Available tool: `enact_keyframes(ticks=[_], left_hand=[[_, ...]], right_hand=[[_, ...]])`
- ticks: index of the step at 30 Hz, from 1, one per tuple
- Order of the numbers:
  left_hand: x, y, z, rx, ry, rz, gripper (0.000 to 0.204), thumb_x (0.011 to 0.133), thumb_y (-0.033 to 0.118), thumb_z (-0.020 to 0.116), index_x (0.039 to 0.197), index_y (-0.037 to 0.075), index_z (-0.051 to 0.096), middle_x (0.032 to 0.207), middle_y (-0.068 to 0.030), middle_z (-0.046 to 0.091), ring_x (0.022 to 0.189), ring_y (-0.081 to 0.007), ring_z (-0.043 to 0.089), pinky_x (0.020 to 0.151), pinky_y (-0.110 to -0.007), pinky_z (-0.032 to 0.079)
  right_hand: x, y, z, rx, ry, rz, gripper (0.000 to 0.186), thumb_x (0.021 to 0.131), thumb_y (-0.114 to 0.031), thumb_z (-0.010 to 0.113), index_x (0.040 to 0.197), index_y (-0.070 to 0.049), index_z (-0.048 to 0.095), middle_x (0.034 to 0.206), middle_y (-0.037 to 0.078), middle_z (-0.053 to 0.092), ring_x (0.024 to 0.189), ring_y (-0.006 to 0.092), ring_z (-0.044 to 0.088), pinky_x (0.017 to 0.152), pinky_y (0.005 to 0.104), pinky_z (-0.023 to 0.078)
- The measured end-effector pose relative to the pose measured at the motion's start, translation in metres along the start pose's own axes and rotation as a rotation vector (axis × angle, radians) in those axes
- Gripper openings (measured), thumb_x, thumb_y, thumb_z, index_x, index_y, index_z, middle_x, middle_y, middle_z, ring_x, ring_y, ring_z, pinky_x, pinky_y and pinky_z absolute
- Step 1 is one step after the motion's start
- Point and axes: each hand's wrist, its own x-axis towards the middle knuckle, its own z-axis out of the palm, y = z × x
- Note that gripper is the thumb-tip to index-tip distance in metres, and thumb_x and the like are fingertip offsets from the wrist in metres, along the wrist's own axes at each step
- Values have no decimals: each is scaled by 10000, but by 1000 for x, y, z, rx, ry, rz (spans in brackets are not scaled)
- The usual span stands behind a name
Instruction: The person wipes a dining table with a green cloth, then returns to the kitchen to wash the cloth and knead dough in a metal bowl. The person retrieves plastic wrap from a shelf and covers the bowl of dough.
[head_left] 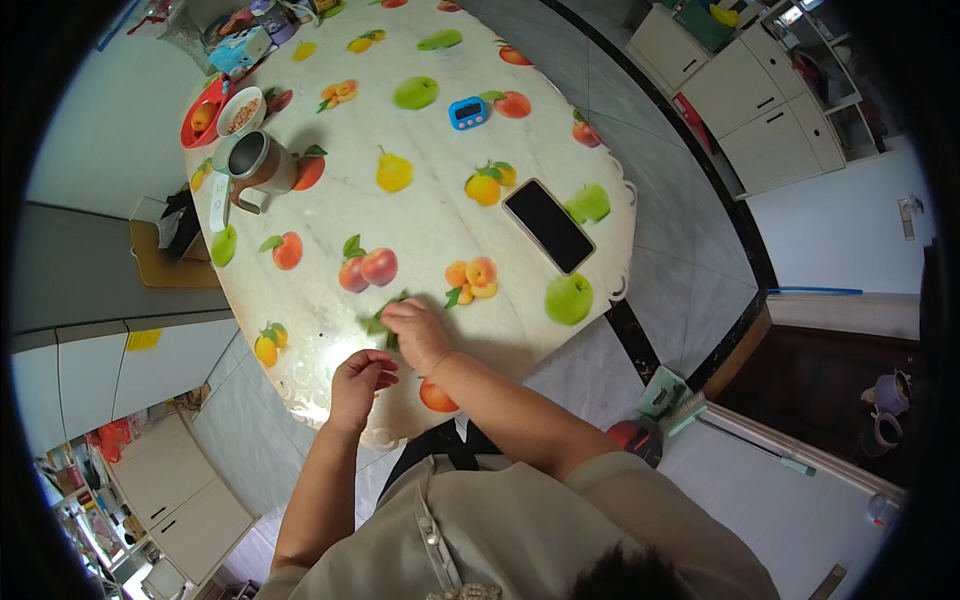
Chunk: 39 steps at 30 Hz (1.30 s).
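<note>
My right hand (417, 330) reaches onto the fruit-printed tablecloth (330, 220), its fingers bent down together over a green patch; anything under them is hidden. My left hand (362, 375) is just below and left of it near the front edge, fingers loosely curled and slightly apart, with nothing visible in them. A black-screened phone (549, 226) lies face up on the right side of the table. Farther back is a small blue timer (468, 114).
At the table's back left stand a metal mug (255, 160), a white remote (219, 203), a bowl of nuts (242, 114), a red dish (200, 113) and a tissue box (238, 48). Cabinets (760, 100) line the room, and a broom (670, 420) is at lower right.
</note>
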Motion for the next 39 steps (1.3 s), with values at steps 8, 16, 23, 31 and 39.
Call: enact_keyframes(ticks=[8, 16, 23, 31, 39], left_hand=[[1, 7, -1, -43, 62, -15, 191, 905, 8, 432, 972, 2, 611, 902, -104, 657, 753, -191, 638, 717, -296, 521], [8, 5, -3, -132, 117, -22, 186, 905, 12, 436, 964, 1, 611, 886, -104, 658, 747, -188, 638, 709, -292, 523], [15, 6, -12, -183, 104, -19, 182, 903, 1, 440, 966, 0, 611, 882, -102, 659, 754, -187, 640, 724, -296, 529], [-3, -14, -35, -281, 218, -68, 189, 914, -7, 437, 985, -8, 613, 900, -109, 655, 749, -191, 637, 721, -302, 529], [-6, -24, -50, -341, 286, -54, 190, 908, -12, 435, 964, -5, 617, 879, -108, 658, 742, -190, 639, 721, -302, 535]], right_hand=[[129, 46, -122, 382, 345, 364, 318, 798, 60, 518, 1045, -37, 693, 1011, 124, 697, 920, 215, 661, 816, 297, 506], [140, 113, -64, -70, 196, 255, 320, 873, -29, 477, 1163, 23, 604, 1241, 189, 584, 1176, 317, 528, 1037, 372, 390], [77, 28, -4, 2, -264, -105, 402, 791, 82, 497, 1122, -73, 663, 1128, 112, 655, 1086, 269, 578, 966, 351, 456], [263, 75, -46, -150, 396, 48, 374, 859, 47, 459, 1198, -16, 602, 1209, 193, 597, 1164, 354, 524, 1010, 399, 404], [301, 116, 23, -421, -113, -87, 409, 835, -23, 453, 1211, -71, 606, 1292, 132, 569, 1218, 287, 506, 1056, 371, 380]])
